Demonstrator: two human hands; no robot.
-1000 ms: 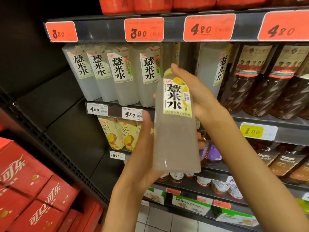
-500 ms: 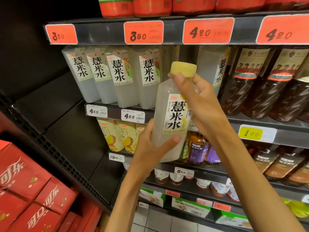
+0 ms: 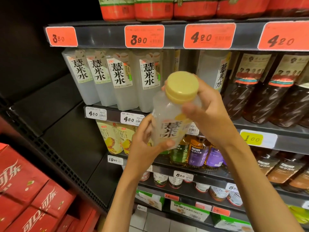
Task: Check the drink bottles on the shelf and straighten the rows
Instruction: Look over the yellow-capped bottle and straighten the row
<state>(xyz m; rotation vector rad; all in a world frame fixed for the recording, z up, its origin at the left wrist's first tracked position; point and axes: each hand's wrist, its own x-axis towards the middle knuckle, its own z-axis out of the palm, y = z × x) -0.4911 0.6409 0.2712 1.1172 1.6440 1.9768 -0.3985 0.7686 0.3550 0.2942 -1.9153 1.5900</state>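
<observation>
I hold a cloudy white drink bottle [image 3: 168, 121] with a yellow cap [image 3: 182, 87] in front of the shelf, tipped so the cap faces me. My left hand [image 3: 143, 144] grips its lower body from the left, thumb across the bottom. My right hand [image 3: 210, 114] grips its shoulder just below the cap. Behind it a row of the same white bottles [image 3: 120, 77] stands on the shelf [image 3: 110, 113], with a gap to the right of the row and one more white bottle [image 3: 212, 71] past the gap.
Dark tea bottles [image 3: 260, 91] fill the same shelf to the right. Yellow juice bottles [image 3: 113, 134] and small tea bottles [image 3: 197, 151] stand one shelf down. Red-labelled bottles [image 3: 150, 9] sit on the top shelf. Red cola cartons [image 3: 28, 195] are stacked at lower left.
The bottle has tipped from upright with its label facing me to cap-first toward me. My right hand slid up to its shoulder and my left hand shifted round its base.
</observation>
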